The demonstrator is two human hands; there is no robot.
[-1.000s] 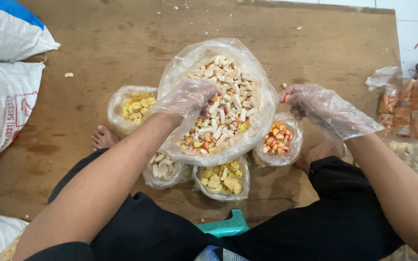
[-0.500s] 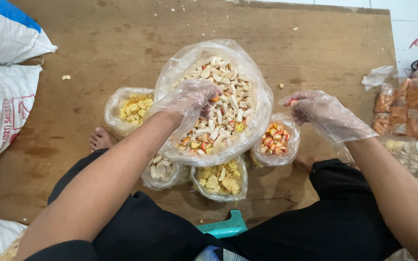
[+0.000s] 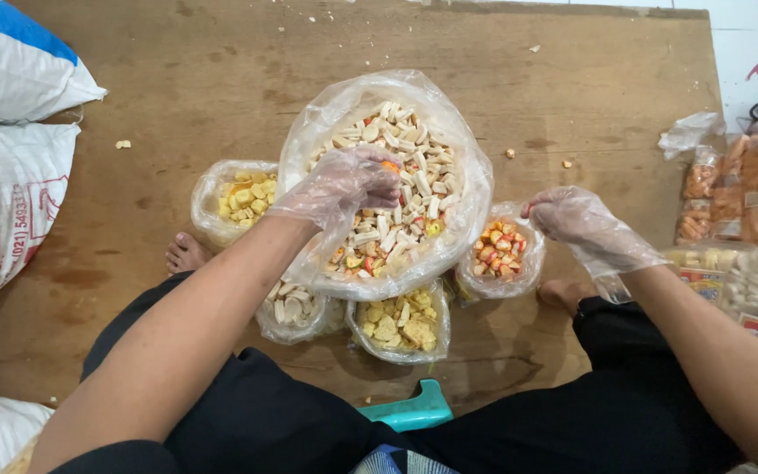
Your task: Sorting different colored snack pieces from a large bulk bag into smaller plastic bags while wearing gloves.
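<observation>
Hands both in thin clear plastic gloves, working over bags of snack pieces on a brown wooden board (image 3: 177, 79) on the floor. Landmark: big clear bag (image 3: 385, 189) of mixed pieces, mostly pale sticks, mid-board.

Left hand (image 3: 344, 184) sits over the big bag's open mouth, fingers (image 3: 377, 180) curled and pressed together, pinching a small orange piece (image 3: 389, 166) at the tips.

Right hand (image 3: 582, 224) is just right of the big bag, over the near rim of a small bag of red-orange pieces (image 3: 500, 250). Fingers bunched together; can't tell whether they hold anything.

Other small bags hug the big bag:
- yellow pieces bag (image 3: 239, 197), touching its left side
- pale round pieces bag (image 3: 296, 307), against its near-left edge
- yellow crumbly pieces bag (image 3: 396, 325), directly below it

Packed snack packets (image 3: 739, 189) lie well right of the big bag. White sacks (image 3: 10, 132) lie far left of it. Bare foot (image 3: 188, 253) shows near the yellow bag.
</observation>
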